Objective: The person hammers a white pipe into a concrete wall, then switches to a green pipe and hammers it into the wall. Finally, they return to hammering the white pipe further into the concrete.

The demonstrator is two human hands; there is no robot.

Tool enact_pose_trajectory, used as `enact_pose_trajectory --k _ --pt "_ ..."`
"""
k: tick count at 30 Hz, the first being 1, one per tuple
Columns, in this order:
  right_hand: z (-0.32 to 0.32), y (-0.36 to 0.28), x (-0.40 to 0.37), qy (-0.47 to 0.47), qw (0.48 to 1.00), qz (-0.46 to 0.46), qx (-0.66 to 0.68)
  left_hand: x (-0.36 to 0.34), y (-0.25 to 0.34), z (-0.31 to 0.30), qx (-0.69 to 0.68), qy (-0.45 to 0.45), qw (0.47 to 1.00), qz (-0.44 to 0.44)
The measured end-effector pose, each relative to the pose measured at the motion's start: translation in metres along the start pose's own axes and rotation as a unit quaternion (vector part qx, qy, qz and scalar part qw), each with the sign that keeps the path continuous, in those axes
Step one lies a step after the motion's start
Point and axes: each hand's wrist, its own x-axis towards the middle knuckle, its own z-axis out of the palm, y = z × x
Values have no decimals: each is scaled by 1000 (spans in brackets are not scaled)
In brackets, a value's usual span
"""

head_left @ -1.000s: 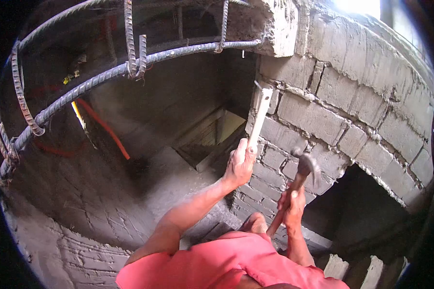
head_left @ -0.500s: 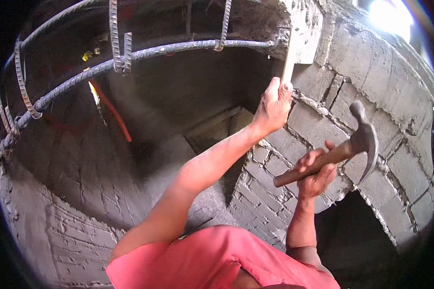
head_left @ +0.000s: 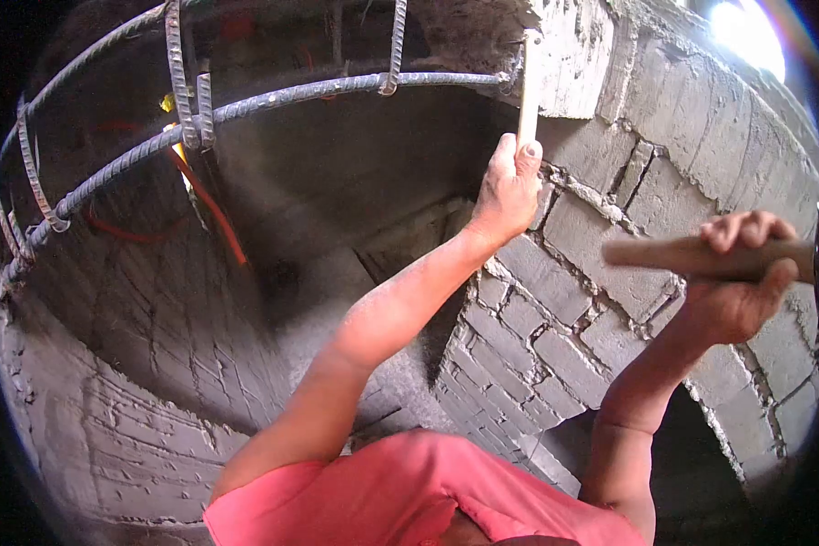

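Note:
Gripped in my left hand [head_left: 508, 189] is a narrow pale wooden strip [head_left: 529, 86]. The strip points upward, and its top end overlaps the edge of the rough concrete beam end [head_left: 575, 59]. My right hand [head_left: 742, 287] is wrapped around the wooden handle of a claw hammer [head_left: 651, 256], out to the right over the block wall [head_left: 601, 241]. The handle lies nearly level, its butt towards the left, while the hammer head is hidden past the dark right edge of the view.
Ribbed steel rebar [head_left: 309, 91] with hooked stirrups curves across the upper left. Below it an orange tube [head_left: 217, 218] hangs by a mortar-streaked wall [head_left: 136, 309]. A dark opening [head_left: 673, 455] lies under the block wall at lower right. Bright light [head_left: 749, 41] enters at the upper right.
My right hand has swung the hammer up and to the right, taking its head out of sight. My left hand still grips the strip in nearly the same place; the view has shifted slightly.

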Motion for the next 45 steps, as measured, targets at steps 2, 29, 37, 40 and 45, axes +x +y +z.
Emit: enact_pose_trajectory --k 2,29,37,40,45 --pt "3 6 14 -39 996 -45 67 -2 8 -7 -7 -17 1000 -14" --pt "66 68 26 -81 948 131 -279 3 89 -1 -109 -66 979 -161" --pt "37 58 92 -109 942 -291 -130 1 92 -7 -79 -65 978 -183" --pt "32 141 15 -211 853 90 -468 5 86 0 -69 -61 985 -148" --pt "80 56 12 -38 937 142 -317 6 99 1 -61 -47 979 -191"
